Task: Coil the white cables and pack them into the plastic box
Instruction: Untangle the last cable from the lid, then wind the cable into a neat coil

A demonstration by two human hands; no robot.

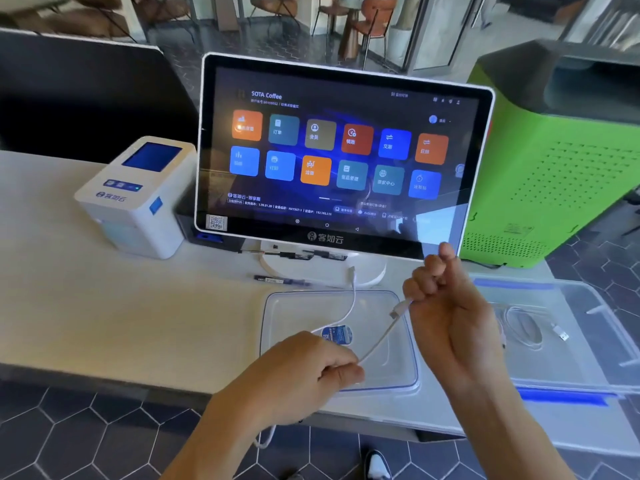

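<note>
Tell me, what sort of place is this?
Probably a café counter. The touchscreen till reads "SOTA Coffee", a small white printer sits beside it, and chairs stand around a table behind.

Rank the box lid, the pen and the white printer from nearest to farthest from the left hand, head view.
1. Box lid: flat on the counter, directly beside the left hand.
2. Pen: farther back, by the monitor base.
3. White printer: far left, rear.

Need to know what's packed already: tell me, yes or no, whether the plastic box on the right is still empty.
No: a coiled white cable already lies inside the plastic box, its plug end beside the coil.
</note>
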